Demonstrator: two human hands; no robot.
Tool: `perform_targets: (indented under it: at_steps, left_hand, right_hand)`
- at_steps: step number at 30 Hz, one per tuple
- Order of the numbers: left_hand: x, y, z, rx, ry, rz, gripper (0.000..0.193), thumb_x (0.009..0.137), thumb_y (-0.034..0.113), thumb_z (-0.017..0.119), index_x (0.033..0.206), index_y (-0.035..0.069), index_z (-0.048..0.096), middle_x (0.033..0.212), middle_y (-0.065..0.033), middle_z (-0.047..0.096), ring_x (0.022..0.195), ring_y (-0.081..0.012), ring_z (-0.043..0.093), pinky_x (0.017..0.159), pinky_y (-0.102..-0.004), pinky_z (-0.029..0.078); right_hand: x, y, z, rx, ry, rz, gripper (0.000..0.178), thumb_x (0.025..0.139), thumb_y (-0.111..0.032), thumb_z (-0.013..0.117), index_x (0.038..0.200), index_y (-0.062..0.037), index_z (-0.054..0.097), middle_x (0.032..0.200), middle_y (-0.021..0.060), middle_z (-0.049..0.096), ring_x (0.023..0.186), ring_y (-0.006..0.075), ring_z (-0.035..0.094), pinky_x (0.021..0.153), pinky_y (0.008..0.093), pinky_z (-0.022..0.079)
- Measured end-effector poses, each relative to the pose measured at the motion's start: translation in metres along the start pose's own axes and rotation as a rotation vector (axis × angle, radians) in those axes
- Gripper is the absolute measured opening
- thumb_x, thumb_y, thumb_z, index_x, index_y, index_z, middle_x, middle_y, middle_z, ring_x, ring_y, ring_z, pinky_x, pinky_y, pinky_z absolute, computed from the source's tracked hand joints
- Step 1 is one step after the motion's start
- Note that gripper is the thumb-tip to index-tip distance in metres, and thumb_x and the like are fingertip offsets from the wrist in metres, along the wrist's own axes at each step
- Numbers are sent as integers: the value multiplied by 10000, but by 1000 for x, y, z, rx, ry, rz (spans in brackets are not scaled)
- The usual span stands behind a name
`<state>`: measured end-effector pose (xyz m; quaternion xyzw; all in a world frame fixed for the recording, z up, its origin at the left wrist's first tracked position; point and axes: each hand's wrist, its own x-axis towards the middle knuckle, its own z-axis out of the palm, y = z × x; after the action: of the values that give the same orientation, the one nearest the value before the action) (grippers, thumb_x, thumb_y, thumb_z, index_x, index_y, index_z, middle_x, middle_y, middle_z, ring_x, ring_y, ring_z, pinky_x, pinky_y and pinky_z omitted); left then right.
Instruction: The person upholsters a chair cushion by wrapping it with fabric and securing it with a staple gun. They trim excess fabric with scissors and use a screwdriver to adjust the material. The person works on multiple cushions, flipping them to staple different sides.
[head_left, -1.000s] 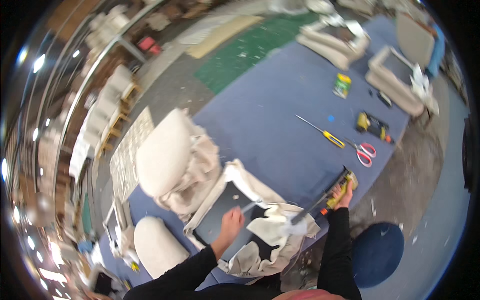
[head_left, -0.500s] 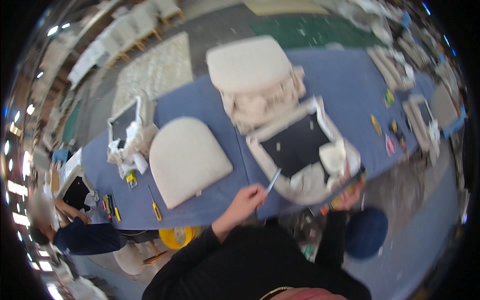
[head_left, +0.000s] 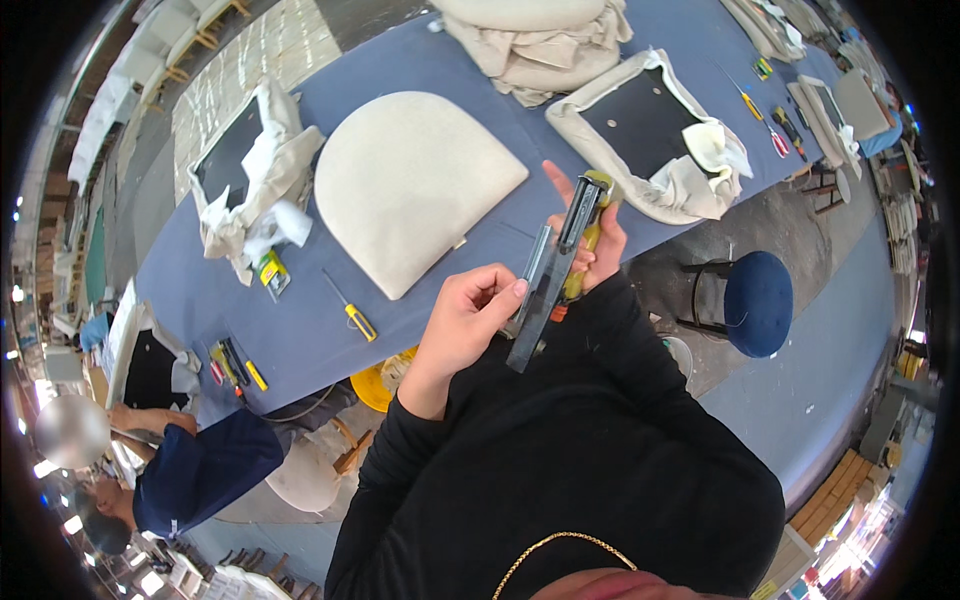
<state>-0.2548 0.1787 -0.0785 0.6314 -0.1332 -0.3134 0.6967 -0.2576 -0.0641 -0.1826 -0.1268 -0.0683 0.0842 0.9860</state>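
Observation:
In front of my chest, my right hand (head_left: pixel 606 243) is wrapped round a dark staple gun (head_left: pixel 546 296) with a yellow-green body, its index finger stretched out. The gun is tilted, and its long magazine slants toward me. My left hand (head_left: pixel 466 318) is closed on a thin grey strip of staples (head_left: pixel 537 262), held right alongside the magazine. Whether the strip sits inside the magazine cannot be made out. Beyond my hands lies a cream padded seat (head_left: pixel 410 180). To the right, an upturned seat (head_left: pixel 640 125) shows its black underside, with loose cream fabric folded over its near corner.
A blue-covered table (head_left: pixel 330 80) carries another upturned seat (head_left: pixel 228 165), a stack of cream covers (head_left: pixel 535 45), a yellow-handled screwdriver (head_left: pixel 355 315) and a yellow packet (head_left: pixel 271 272). A co-worker (head_left: pixel 205 465) works at the left end. A blue round stool (head_left: pixel 758 303) stands right.
My right hand has raised the staple gun from beside the right-hand upturned seat to my chest. My left hand has brought the staple strip against it. The view has shifted toward my body.

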Motion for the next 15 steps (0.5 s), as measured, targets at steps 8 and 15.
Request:
perform_targets:
  at_steps: [8,15]
  left_hand:
    - [-31,6,-35,253,132,159,230,1033,174,764,898,2,693,645,14,568,608,-37,466,559,-271,371]
    - [21,27,-61,151,70,107,304,1075,243,745,876,16,715,681,61,586,635,-23,489,567,-244,371]
  right_hand:
    - [53,8,46,-249,-258,157,1356,915,-511,899,1771,-150,-89,773,45,589,497,79,509,454,227,429]
    - [104,34,0,-143,-187,124,1317,889,-553,899,1777,-106,35,744,46,599,451,74,456,406,241,386]
